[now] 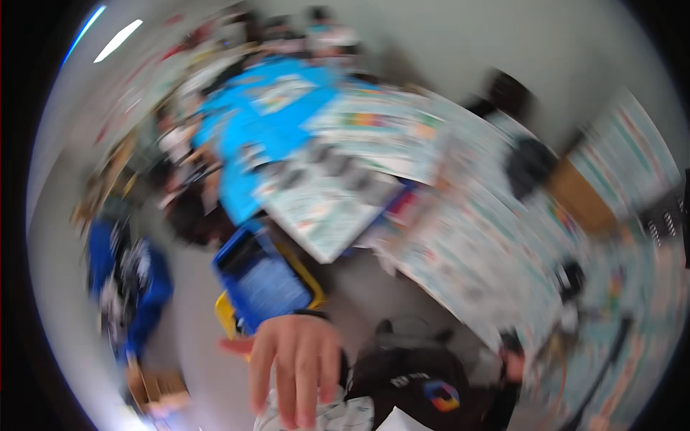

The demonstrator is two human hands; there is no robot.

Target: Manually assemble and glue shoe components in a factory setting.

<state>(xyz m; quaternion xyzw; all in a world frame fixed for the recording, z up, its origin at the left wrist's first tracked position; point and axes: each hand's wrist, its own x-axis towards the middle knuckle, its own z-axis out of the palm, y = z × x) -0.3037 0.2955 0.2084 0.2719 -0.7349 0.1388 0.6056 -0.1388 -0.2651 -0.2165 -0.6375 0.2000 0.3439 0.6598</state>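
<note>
Below the blue rectangular plastic bin (233,284), likely stacked on a yellow plastic bin (224,310) for compactness | left hand (295,366): grip apart | right hand (512,364): blurred, can't tell

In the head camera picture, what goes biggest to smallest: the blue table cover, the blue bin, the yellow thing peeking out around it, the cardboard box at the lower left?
1. Blue table cover
2. Blue bin
3. Cardboard box
Unsure: the yellow thing, because the blue bin partly hides it.
</note>
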